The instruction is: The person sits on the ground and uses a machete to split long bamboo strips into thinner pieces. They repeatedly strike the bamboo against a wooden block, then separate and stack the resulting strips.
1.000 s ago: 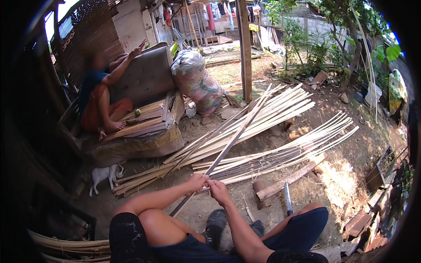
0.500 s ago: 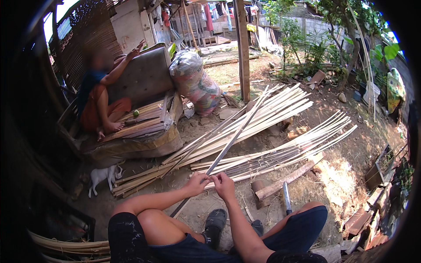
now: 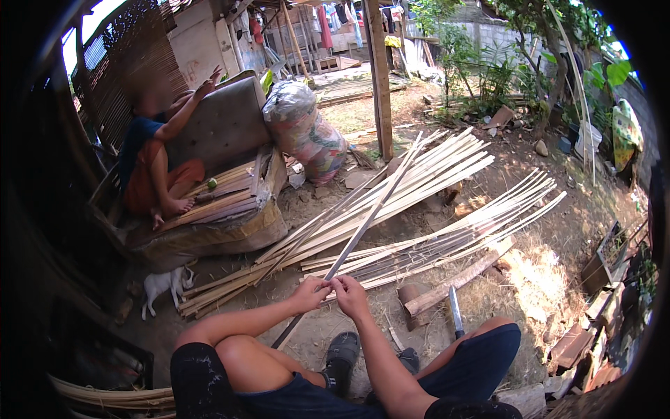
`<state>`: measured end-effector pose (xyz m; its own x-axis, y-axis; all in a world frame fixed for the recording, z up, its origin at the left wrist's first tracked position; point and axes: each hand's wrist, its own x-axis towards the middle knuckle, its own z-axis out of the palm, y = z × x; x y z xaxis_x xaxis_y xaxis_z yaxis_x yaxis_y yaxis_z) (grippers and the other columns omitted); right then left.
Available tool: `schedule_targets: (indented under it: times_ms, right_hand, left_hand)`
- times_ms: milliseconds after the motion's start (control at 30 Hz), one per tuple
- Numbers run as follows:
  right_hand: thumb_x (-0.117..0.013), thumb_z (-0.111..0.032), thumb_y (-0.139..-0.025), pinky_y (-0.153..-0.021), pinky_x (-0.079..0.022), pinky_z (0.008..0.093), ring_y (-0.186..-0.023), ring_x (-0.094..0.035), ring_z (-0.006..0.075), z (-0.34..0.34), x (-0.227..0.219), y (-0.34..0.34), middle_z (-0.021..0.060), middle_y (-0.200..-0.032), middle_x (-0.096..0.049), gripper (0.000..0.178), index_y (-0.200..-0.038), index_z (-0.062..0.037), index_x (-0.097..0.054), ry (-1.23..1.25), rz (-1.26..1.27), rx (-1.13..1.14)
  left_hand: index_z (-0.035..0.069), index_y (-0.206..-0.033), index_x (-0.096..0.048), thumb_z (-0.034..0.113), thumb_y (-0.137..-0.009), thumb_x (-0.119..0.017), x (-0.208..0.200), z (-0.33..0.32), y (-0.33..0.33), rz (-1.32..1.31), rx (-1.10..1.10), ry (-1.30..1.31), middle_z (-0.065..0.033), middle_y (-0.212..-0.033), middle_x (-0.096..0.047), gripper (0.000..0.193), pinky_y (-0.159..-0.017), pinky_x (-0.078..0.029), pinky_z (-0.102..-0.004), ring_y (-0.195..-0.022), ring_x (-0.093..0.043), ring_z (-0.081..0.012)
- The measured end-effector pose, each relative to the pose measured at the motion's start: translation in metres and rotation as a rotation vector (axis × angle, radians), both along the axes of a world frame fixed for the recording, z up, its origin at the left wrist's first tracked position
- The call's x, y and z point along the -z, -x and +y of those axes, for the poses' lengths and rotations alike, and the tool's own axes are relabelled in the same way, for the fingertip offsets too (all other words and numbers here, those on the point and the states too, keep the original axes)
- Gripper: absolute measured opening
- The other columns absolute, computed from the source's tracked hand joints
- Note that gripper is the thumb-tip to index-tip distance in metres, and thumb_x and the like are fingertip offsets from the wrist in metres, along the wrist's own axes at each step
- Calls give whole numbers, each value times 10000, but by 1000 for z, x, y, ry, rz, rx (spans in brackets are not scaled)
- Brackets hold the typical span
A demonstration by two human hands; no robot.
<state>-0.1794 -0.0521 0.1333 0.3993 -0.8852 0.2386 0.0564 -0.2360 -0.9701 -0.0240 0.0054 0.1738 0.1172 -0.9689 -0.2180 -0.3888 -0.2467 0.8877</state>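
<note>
A long, narrow bamboo strip (image 3: 349, 251), dark along much of its length, runs from beside my crossed leg up across the pale strips ahead. My left hand (image 3: 307, 295) is closed around it near its lower part. Close by on the right, my right hand (image 3: 351, 296) pinches at the same spot, its fingertips almost touching those of the left. Exactly what lies between the right fingertips is partly hidden. A large knife (image 3: 456, 311) leans beside my right knee, blade pointing away.
Pale bamboo strips (image 3: 433, 171) lie in a big pile ahead, with a second bundle (image 3: 481, 227) nearer. A log (image 3: 457, 279) rests by a short block (image 3: 413, 305). A white cat (image 3: 164, 288) is at left. Someone sits on an old sofa (image 3: 220, 115) beside a stuffed sack (image 3: 307, 129).
The whole view has shifted slightly. My right hand has edged a little left toward my left hand; both stay at the strip. The seated person's raised hand has moved slightly.
</note>
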Motion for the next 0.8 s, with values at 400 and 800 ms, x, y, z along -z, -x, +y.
schedule_targets:
  times_ms: [400,800]
  right_hand:
    - [-641,-149,-939,-673,-518,339,-719,-678,230,31,4,-22,155,-832,-690,177,-1027,-4,-694,36,-53,41]
    - [-563,-177,-1014,-657,-519,236,-703,-604,91,58,39,-26,52,-841,-669,165,-1019,-12,-574,-493,-301,-165]
  left_hand:
    - [73,-1257,-591,284,-931,-657,-30,-75,-10,8,-47,-91,-7,-993,-605,394,-721,-494,-288,-868,-565,-109]
    - [20,-1036,-722,251,-759,-709,21,-94,-2,-758,198,-62,-236,-1022,-700,361,-888,-520,-428,-1003,-672,-360]
